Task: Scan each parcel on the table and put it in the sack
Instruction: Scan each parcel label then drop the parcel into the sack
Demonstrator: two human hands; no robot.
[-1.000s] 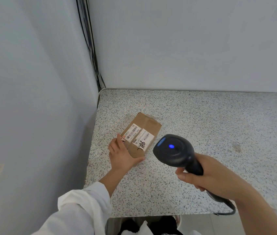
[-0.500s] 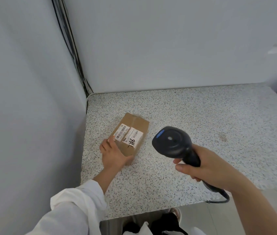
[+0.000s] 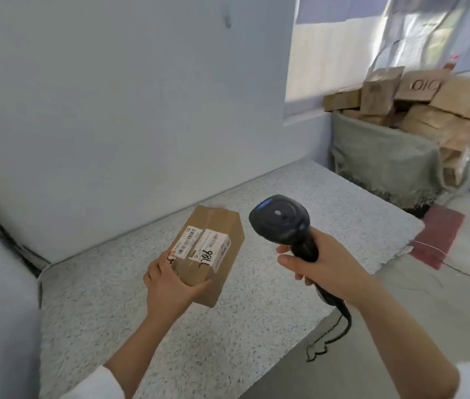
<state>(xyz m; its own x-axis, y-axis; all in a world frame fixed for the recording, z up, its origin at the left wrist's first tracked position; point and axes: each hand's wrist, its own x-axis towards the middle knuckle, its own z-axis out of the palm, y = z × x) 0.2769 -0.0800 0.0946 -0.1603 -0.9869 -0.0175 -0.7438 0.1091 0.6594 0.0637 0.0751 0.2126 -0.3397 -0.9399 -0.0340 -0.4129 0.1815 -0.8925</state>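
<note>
In the head view, you are working on what looks like the last parcel: the sack (image 3: 386, 162) at the upper right of the frame is already heaped past its rim with brown boxes (image 3: 429, 110), and no other parcel is showing on the speckled table (image 3: 328, 226). Your left hand (image 3: 170, 286) is grasping the parcel (image 3: 207, 251) at its near end, thumb lying on the top face and fingers curling under the bottom edge. The box is sitting left of centre in the frame and seems to be riding just above the tabletop, though you cannot be sure it is clear of it. Its long axis is running from the lower middle of the frame up toward the back wall, leaning slightly right, with the far end pointing at the wall and the labels (image 3: 202, 244) facing up at you. Your right hand (image 3: 323, 269) is clenching the handle of the scanner (image 3: 281, 220), holding it just right of the box with its head aiming down and away from you. Whether the scan is registering is not showing here. After that, you are left with carrying the box across to the sack.
</note>
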